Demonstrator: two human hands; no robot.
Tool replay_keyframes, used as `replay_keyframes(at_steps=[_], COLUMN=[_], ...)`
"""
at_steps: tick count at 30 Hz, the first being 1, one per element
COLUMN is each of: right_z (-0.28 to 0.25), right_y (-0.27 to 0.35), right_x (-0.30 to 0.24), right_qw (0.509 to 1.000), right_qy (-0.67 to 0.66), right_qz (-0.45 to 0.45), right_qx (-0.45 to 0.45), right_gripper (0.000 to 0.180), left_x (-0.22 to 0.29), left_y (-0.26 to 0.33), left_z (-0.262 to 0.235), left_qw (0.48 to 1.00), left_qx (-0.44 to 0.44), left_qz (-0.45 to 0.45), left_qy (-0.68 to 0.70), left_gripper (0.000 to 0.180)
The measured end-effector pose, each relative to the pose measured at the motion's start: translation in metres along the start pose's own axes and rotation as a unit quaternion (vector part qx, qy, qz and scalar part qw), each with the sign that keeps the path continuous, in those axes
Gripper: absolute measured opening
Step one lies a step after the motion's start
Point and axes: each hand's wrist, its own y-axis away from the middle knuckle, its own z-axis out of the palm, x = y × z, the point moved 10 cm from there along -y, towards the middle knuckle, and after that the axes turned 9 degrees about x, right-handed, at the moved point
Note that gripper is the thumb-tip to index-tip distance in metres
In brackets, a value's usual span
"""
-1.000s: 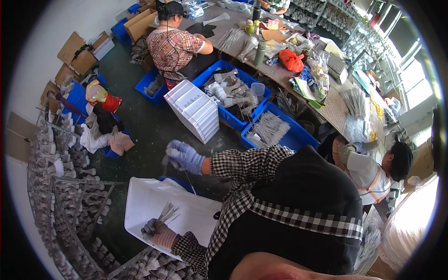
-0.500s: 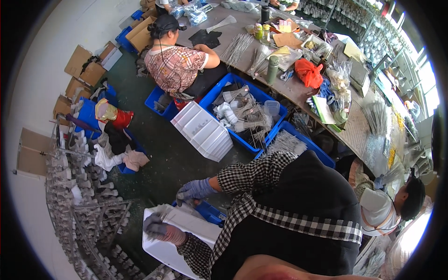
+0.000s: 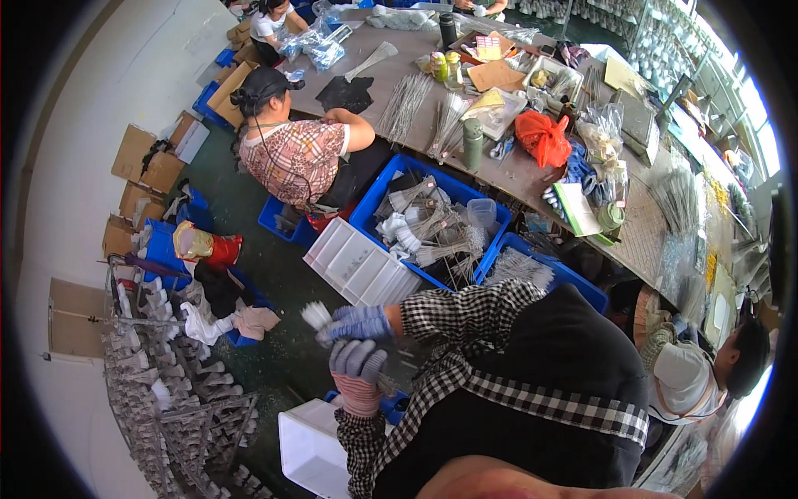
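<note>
My right hand (image 3: pixel 357 324), in a blue-and-white striped glove, is closed on a bundle of thin rods (image 3: pixel 316 315) whose white end fans out past the fingers. Just below it, nearly touching, my left hand (image 3: pixel 357 366) wears a grey glove with a pink cuff. Its fingers are curled; a blurred grey wisp (image 3: pixel 386 383) shows beside it, but what it grips is hidden. Beneath the left hand stands a white plastic bin (image 3: pixel 312 445). A blue bin (image 3: pixel 392 406) shows partly behind my forearm.
A blue crate (image 3: pixel 378 179) of white-ended bundles stands ahead, with a tilted white tray (image 3: pixel 362 264) against it. At left is a rack (image 3: pixel 170 399) of bundles. A long worktable (image 3: pixel 391 62) has co-workers around it; one person (image 3: pixel 291 150) sits close by.
My left hand has moved up and right from over the white bin to beside my right hand. The right hand now shows the white-ended bundle. The view has shifted slightly.
</note>
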Motion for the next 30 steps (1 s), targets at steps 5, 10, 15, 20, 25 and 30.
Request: replay_keyframes(at_steps=[5, 10, 15, 20, 25, 30], right_z=[-0.046, -0.004, -0.001, 0.006, -0.028, -0.020], right_y=[0.003, 0.013, 0.011, 0.028, 0.028, 0.024], right_x=[-0.025, -0.050, -0.034, -0.053, -0.057, -0.048], right_qw=[0.993, 0.905, 0.888, 0.878, 0.891, 0.897], right_qy=[0.060, 0.334, 0.391, 0.436, 0.369, 0.332], right_qz=[-0.020, -0.247, -0.227, -0.186, -0.224, -0.237], right_qx=[0.099, 0.094, 0.083, 0.070, 0.141, 0.169], right_gripper=[0.040, 0.049, 0.046, 0.060, 0.056, 0.048], left_x=[-0.066, -0.106, -0.084, -0.088, -0.077, -0.060], left_y=[0.019, 0.104, 0.106, 0.125, 0.109, 0.115], left_z=[-0.024, 0.062, 0.058, 0.040, 0.010, 0.024], left_qw=[0.944, 0.614, 0.616, 0.569, 0.599, 0.602], left_qx=[0.156, 0.085, 0.038, 0.158, 0.174, 0.090], left_qz=[-0.278, -0.610, -0.607, -0.584, -0.630, -0.676], left_qy=[0.086, 0.494, 0.500, 0.557, 0.463, 0.415], left_gripper=[0.035, 0.053, 0.028, 0.027, 0.026, 0.024])
